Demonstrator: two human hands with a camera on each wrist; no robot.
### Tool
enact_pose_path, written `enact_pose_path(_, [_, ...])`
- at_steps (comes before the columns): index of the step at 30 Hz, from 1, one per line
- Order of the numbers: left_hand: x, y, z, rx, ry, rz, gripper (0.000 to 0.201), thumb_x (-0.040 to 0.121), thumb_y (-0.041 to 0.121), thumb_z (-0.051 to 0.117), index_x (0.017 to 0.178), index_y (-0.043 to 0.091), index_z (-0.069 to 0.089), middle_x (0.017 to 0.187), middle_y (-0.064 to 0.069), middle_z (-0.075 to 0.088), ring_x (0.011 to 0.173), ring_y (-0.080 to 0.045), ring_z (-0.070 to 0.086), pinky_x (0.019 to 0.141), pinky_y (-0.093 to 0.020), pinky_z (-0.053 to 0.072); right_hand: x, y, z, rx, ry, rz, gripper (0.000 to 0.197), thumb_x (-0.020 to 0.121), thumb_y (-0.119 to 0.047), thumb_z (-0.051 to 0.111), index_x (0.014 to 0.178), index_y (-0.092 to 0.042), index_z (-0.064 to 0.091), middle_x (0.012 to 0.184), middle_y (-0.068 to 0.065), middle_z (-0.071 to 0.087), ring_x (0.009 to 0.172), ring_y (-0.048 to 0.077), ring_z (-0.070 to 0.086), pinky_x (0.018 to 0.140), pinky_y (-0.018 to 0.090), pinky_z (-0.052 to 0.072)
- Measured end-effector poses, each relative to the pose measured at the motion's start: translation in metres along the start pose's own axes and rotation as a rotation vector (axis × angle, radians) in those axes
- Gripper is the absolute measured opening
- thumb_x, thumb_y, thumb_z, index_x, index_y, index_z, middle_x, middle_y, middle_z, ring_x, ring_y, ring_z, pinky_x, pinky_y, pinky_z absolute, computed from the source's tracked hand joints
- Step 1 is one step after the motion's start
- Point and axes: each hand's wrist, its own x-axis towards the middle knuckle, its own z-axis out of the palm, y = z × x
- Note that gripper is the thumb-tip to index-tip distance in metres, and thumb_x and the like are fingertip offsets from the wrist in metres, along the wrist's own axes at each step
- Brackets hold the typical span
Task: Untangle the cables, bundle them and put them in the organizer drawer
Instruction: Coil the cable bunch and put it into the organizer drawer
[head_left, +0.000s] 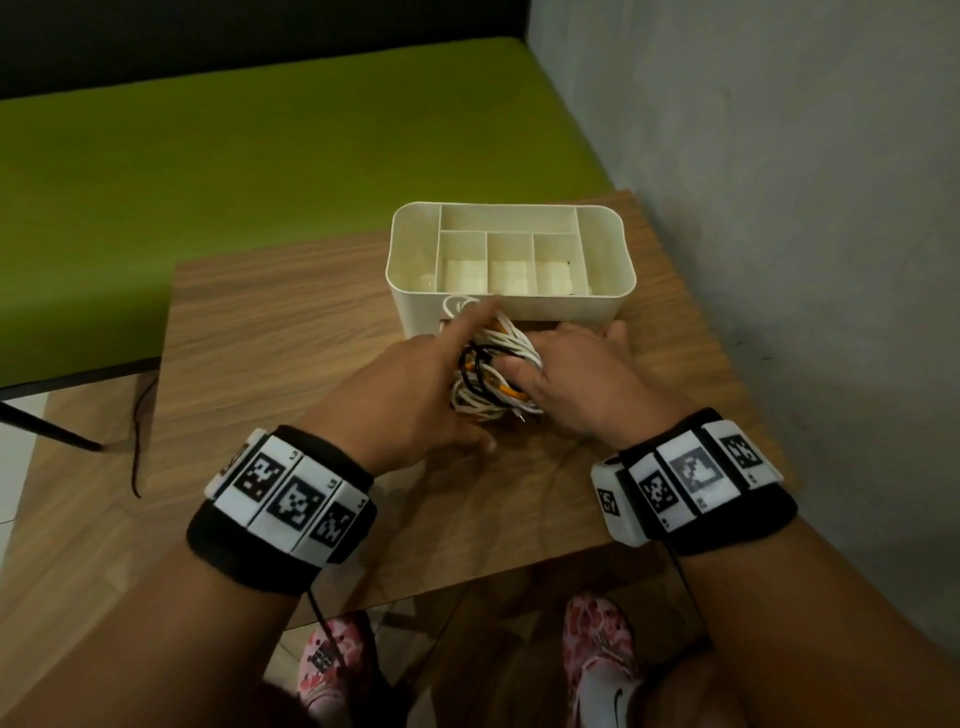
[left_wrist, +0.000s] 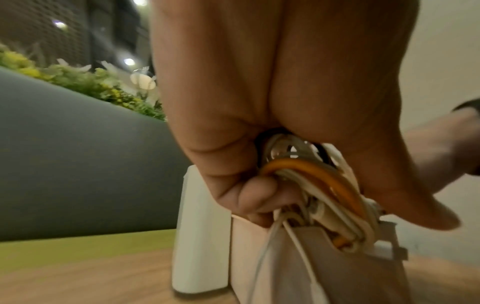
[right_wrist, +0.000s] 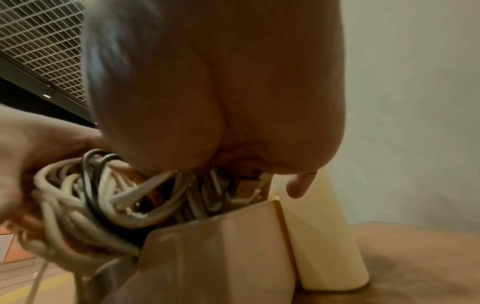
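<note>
A bundle of white, black and orange cables (head_left: 493, 371) sits between my two hands, right in front of the cream organizer (head_left: 410, 270). In the wrist views the bundle (right_wrist: 85, 201) lies partly inside the pulled-out drawer (right_wrist: 221, 246), spilling over its front. My left hand (head_left: 426, 374) grips the cables (left_wrist: 311, 170) with curled fingers, its index finger stretched toward the organizer. My right hand (head_left: 576, 369) lies over the bundle's right side, with its thumb among the loops and its fingers reaching forward. From the head view the drawer is mostly hidden under hands and cables.
The organizer's top has several open compartments. It stands on a small wooden table (head_left: 270, 322) close to a grey wall (head_left: 779, 156) on the right. A green bench (head_left: 208, 145) runs behind and to the left. A thin dark cord (head_left: 137, 426) hangs off the table's left edge.
</note>
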Motion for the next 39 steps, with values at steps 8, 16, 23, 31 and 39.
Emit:
enact_pose_path(8, [0.028, -0.005, -0.002, 0.199, 0.026, 0.009, 0.068, 0.069, 0.062, 0.076, 0.124, 0.028, 0.056, 0.108, 0.002, 0.070, 0.096, -0.019, 0.066, 0.078, -0.034, 0.054, -0.004, -0.001, 0.001, 0.009, 0.022, -0.036, 0.043, 0.102, -0.053, 0.026, 0.127, -0.032, 0.055, 0.125, -0.009, 0.060, 0.121, 0.015, 0.044, 0.100, 0.047, 0.024])
enact_pose_path(16, [0.052, -0.007, 0.002, 0.385, -0.011, 0.005, 0.044, 0.077, 0.063, 0.062, 0.099, 0.025, 0.066, 0.085, 0.002, 0.070, 0.076, -0.019, 0.066, 0.066, -0.032, 0.054, -0.029, 0.006, 0.015, 0.146, 0.409, -0.235, 0.047, 0.096, -0.042, 0.044, 0.138, -0.023, 0.053, 0.140, -0.006, 0.054, 0.127, 0.011, 0.048, 0.102, 0.038, 0.032])
enact_pose_path(23, [0.047, 0.000, 0.007, 0.618, 0.033, -0.045, 0.059, 0.081, 0.072, 0.050, 0.112, 0.022, 0.059, 0.101, -0.002, 0.069, 0.089, -0.024, 0.067, 0.068, -0.032, 0.048, -0.022, 0.000, 0.034, -0.020, 0.254, -0.186, 0.061, 0.095, -0.051, 0.022, 0.145, -0.026, 0.046, 0.148, -0.008, 0.050, 0.142, 0.017, 0.039, 0.109, 0.047, 0.028])
enact_pose_path(31, [-0.003, 0.000, -0.002, 0.582, 0.144, -0.002, 0.088, 0.077, 0.077, 0.044, 0.146, 0.025, 0.028, 0.139, -0.012, 0.043, 0.114, -0.033, 0.054, 0.087, -0.044, 0.050, -0.008, -0.008, 0.041, -0.040, 0.247, -0.093, 0.051, 0.097, -0.050, 0.023, 0.136, -0.039, 0.053, 0.145, -0.018, 0.050, 0.139, 0.012, 0.040, 0.103, 0.045, 0.014])
enact_pose_path(39, [-0.016, -0.004, 0.043, 0.645, 0.015, 0.128, 0.066, 0.094, 0.029, 0.004, 0.154, 0.004, 0.014, 0.163, -0.018, 0.010, 0.150, -0.038, 0.009, 0.119, -0.044, 0.009, -0.012, -0.010, 0.027, -0.069, 0.206, -0.108, 0.044, 0.104, -0.040, 0.033, 0.147, -0.035, 0.040, 0.152, -0.018, 0.041, 0.142, 0.004, 0.030, 0.107, 0.035, 0.014])
